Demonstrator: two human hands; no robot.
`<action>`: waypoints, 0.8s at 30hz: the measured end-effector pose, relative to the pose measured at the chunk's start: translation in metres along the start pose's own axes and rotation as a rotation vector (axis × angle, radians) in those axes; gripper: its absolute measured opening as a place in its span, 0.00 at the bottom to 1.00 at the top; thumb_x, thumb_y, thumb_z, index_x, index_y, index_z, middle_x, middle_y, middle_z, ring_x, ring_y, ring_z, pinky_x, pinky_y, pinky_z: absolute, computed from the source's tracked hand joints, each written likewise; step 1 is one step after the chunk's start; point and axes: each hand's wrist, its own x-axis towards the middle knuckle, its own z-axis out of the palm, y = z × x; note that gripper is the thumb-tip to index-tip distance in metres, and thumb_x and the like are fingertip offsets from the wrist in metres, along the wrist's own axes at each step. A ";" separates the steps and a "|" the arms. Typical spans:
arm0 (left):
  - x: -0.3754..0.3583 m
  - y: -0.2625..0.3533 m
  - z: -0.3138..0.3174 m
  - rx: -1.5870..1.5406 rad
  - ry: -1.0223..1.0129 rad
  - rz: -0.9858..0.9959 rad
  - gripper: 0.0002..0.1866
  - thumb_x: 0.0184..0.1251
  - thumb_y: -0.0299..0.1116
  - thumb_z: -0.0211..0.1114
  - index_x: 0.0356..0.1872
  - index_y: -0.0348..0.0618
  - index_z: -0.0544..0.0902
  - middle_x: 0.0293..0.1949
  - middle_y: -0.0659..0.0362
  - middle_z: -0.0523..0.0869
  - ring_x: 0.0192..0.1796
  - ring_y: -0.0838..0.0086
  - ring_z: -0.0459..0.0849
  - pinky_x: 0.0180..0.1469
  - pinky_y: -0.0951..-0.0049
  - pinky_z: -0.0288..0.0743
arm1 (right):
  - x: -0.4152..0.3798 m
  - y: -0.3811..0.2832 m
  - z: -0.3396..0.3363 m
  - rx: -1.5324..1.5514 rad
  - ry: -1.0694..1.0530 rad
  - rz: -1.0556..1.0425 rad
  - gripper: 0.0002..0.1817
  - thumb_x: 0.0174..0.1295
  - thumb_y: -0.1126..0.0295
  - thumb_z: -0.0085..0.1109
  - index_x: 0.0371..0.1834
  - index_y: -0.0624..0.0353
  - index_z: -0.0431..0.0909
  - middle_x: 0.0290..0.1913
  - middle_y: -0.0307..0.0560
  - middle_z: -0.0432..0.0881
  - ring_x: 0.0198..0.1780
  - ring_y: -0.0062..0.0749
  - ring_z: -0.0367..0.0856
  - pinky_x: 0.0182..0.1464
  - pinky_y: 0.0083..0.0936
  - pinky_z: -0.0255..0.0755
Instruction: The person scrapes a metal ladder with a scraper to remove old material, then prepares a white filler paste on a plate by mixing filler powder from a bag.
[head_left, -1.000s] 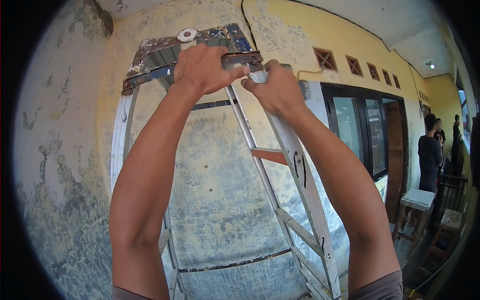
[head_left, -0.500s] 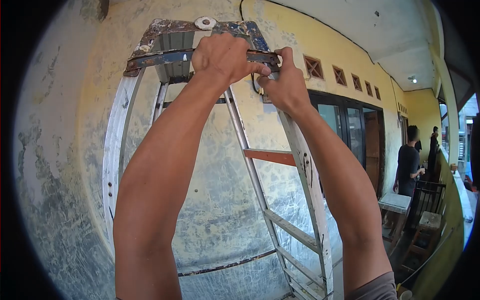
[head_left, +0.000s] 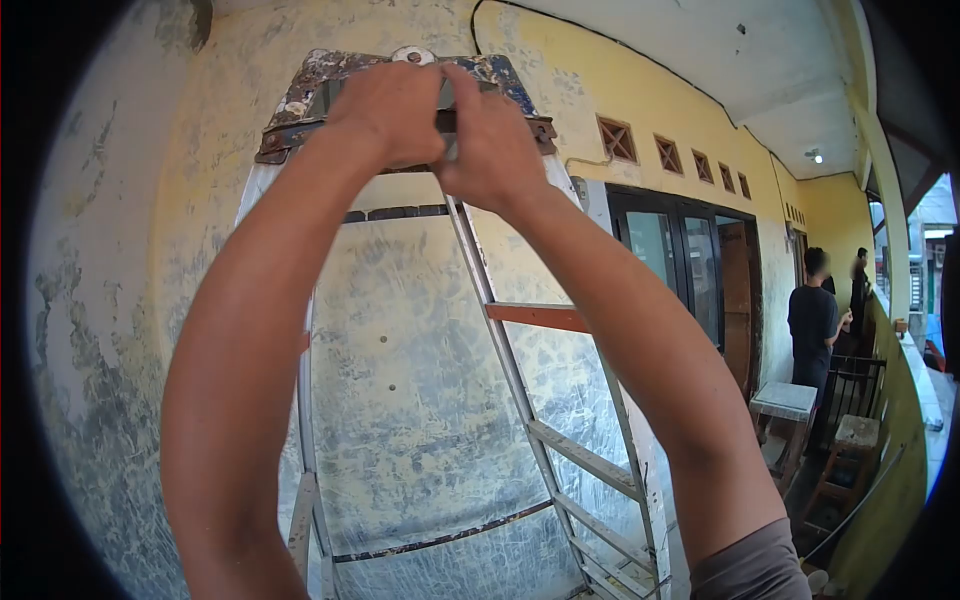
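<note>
A worn aluminium stepladder (head_left: 640, 470) with a paint-spattered top stands in front of me, and both my arms reach up to it. My left hand (head_left: 390, 115) is closed over the middle of the dark front bar (head_left: 288, 135), its fingertips hidden behind. Right beside it, my right hand (head_left: 492, 145) grips the same bar with its thumb below and its index finger raised over the top. Just above the hands, a round whitish disc (head_left: 413, 55) sits on the ladder's top plate (head_left: 325, 72).
Behind the ladder is a patchy yellow and grey wall (head_left: 400, 440). Dark-framed doors (head_left: 665, 240) are to the right. Farther along the porch, a person in dark clothes (head_left: 812, 315) stands near a small table (head_left: 785, 398) and a wooden stool (head_left: 855, 440).
My right hand has moved left from the bar's right end to its middle. My left hand has shifted left along the bar, so both hands are now close together.
</note>
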 end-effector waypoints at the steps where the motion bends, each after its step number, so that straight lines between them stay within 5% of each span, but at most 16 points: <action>1: -0.003 -0.010 -0.014 0.057 -0.134 -0.009 0.15 0.43 0.31 0.65 0.36 0.39 0.85 0.37 0.48 0.87 0.44 0.55 0.86 0.49 0.60 0.80 | 0.009 -0.013 0.006 -0.088 -0.026 0.014 0.27 0.44 0.69 0.64 0.51 0.62 0.71 0.43 0.51 0.81 0.50 0.45 0.79 0.55 0.44 0.65; 3: -0.014 -0.013 -0.023 0.133 -0.270 0.000 0.15 0.44 0.31 0.65 0.36 0.39 0.85 0.37 0.48 0.87 0.44 0.56 0.86 0.50 0.60 0.80 | 0.022 -0.026 0.019 -0.171 -0.035 0.047 0.24 0.44 0.66 0.65 0.47 0.62 0.74 0.40 0.49 0.82 0.48 0.43 0.80 0.54 0.43 0.65; 6: -0.026 -0.010 -0.015 0.114 -0.146 -0.199 0.14 0.47 0.31 0.64 0.38 0.45 0.87 0.39 0.49 0.88 0.44 0.57 0.86 0.50 0.60 0.80 | 0.026 -0.030 0.030 -0.277 0.091 0.030 0.13 0.46 0.62 0.65 0.34 0.55 0.82 0.37 0.49 0.84 0.45 0.40 0.83 0.50 0.40 0.69; 9: -0.023 -0.005 -0.011 0.141 -0.132 -0.251 0.17 0.46 0.31 0.64 0.42 0.48 0.88 0.39 0.48 0.88 0.44 0.56 0.86 0.50 0.60 0.79 | 0.029 -0.023 0.028 -0.236 -0.087 0.105 0.08 0.47 0.64 0.64 0.28 0.53 0.84 0.31 0.49 0.85 0.38 0.41 0.85 0.43 0.36 0.72; 12: -0.027 -0.007 -0.010 0.121 -0.081 -0.216 0.22 0.46 0.31 0.63 0.47 0.51 0.87 0.39 0.48 0.87 0.44 0.55 0.86 0.50 0.59 0.79 | 0.030 -0.024 0.036 -0.321 0.045 0.102 0.06 0.46 0.65 0.64 0.23 0.53 0.86 0.28 0.49 0.85 0.33 0.42 0.86 0.41 0.34 0.75; 15: -0.028 -0.018 0.004 0.101 0.088 -0.141 0.18 0.46 0.34 0.62 0.42 0.50 0.88 0.34 0.44 0.86 0.41 0.50 0.85 0.49 0.57 0.78 | 0.030 -0.023 0.037 -0.302 0.060 0.114 0.06 0.45 0.66 0.64 0.24 0.53 0.87 0.29 0.49 0.86 0.37 0.42 0.87 0.47 0.36 0.76; 19: -0.031 -0.023 -0.011 0.067 -0.105 -0.130 0.27 0.47 0.42 0.65 0.53 0.51 0.83 0.44 0.43 0.86 0.48 0.51 0.84 0.52 0.53 0.76 | 0.029 -0.032 0.013 -0.166 -0.177 0.081 0.21 0.54 0.62 0.63 0.47 0.66 0.77 0.45 0.67 0.80 0.46 0.53 0.81 0.49 0.41 0.73; 21: -0.041 -0.018 -0.031 -0.040 -0.126 0.014 0.24 0.50 0.39 0.69 0.47 0.34 0.79 0.44 0.42 0.82 0.47 0.48 0.80 0.54 0.56 0.73 | 0.015 -0.024 0.008 0.014 0.086 -0.147 0.16 0.48 0.70 0.62 0.41 0.65 0.76 0.39 0.64 0.80 0.44 0.59 0.79 0.47 0.43 0.73; 22: -0.061 -0.026 -0.032 -0.028 0.140 0.205 0.26 0.47 0.36 0.70 0.48 0.34 0.76 0.46 0.42 0.80 0.48 0.49 0.79 0.54 0.57 0.73 | 0.005 -0.020 0.000 -0.025 0.207 -0.217 0.16 0.48 0.69 0.64 0.38 0.66 0.75 0.34 0.61 0.79 0.41 0.61 0.78 0.46 0.43 0.74; 23: -0.082 -0.015 -0.039 -0.138 0.325 0.104 0.27 0.47 0.35 0.71 0.49 0.34 0.75 0.47 0.42 0.79 0.50 0.49 0.79 0.55 0.57 0.72 | -0.005 -0.029 -0.004 -0.095 0.511 -0.232 0.14 0.51 0.69 0.62 0.37 0.66 0.74 0.32 0.56 0.78 0.38 0.55 0.78 0.43 0.39 0.73; 24: -0.106 -0.027 -0.047 -0.184 0.368 0.048 0.31 0.47 0.40 0.70 0.53 0.39 0.73 0.50 0.43 0.79 0.53 0.50 0.78 0.56 0.55 0.72 | -0.029 -0.006 -0.025 -0.099 0.313 -0.124 0.23 0.52 0.63 0.64 0.49 0.61 0.73 0.45 0.59 0.77 0.49 0.53 0.77 0.51 0.41 0.72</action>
